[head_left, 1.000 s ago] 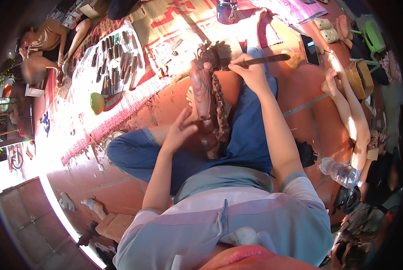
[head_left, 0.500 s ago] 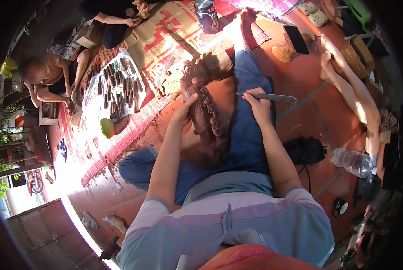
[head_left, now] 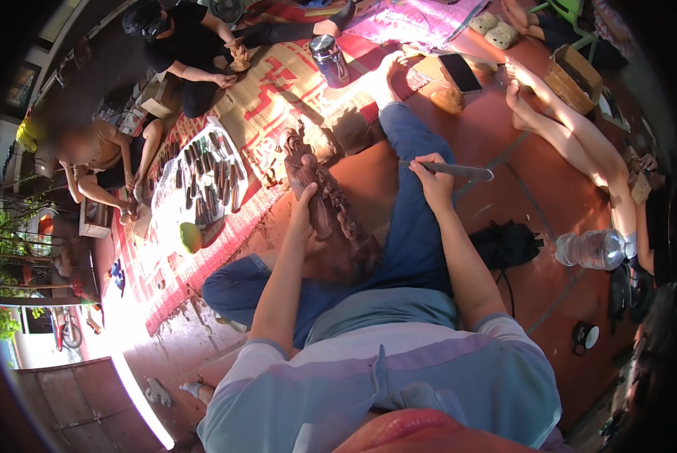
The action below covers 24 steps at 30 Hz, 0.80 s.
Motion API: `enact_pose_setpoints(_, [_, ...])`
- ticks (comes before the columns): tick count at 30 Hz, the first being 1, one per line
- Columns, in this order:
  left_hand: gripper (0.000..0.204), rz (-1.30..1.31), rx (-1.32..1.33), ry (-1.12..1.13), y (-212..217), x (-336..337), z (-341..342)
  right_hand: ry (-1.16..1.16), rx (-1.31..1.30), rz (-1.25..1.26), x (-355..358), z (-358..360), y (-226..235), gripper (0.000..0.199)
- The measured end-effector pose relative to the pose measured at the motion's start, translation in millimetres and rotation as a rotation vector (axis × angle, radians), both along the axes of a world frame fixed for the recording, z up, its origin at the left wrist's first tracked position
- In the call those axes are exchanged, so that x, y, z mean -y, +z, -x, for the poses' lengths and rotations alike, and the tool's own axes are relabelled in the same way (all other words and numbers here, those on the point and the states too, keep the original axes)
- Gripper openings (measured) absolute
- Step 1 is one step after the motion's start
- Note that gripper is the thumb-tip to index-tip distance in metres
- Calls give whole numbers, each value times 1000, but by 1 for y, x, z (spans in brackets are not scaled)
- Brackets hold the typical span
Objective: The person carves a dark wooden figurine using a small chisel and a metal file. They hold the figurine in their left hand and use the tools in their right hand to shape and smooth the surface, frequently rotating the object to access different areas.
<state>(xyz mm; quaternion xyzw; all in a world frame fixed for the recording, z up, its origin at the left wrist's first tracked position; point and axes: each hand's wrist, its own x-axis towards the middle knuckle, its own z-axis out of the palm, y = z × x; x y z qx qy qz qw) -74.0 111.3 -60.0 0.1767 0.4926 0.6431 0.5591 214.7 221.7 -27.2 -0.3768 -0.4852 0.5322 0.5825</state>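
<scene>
A dark brown carved wooden statue (head_left: 327, 204) of a robed figure leans across my lap, its top pointing away from me. My left hand (head_left: 303, 207) is closed round its left side, the thumb lying on the carved front. To the right, over my jeans, my right hand (head_left: 432, 181) grips a long flat grey carving tool (head_left: 470, 172). The tool's broad rounded end sticks out to the right of my fist, and a thin dark tip shows on the left. That tip is apart from the statue.
Several chisels (head_left: 202, 170) lie on white plastic atop a patterned mat (head_left: 278, 87), near a green fruit (head_left: 189, 237). A dark flask (head_left: 329, 60) stands ahead. On the right are a phone (head_left: 460, 73), a clear bottle (head_left: 591, 249) and someone's legs (head_left: 572, 136). Two people sit at left.
The statue's top has tilted to the left, with my left hand still round it. My right hand and the tool have shifted slightly. The whole view has turned a little.
</scene>
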Motion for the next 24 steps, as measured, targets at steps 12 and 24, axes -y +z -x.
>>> enact_pose_setpoints(12, [101,-343,-413,98,125,8,-70,-110,126,-97,9,-15,0,8])
enact_pose_setpoints(24, [120,-404,-995,207,74,-35,-89,-46,-16,-27,9,-14,4,7])
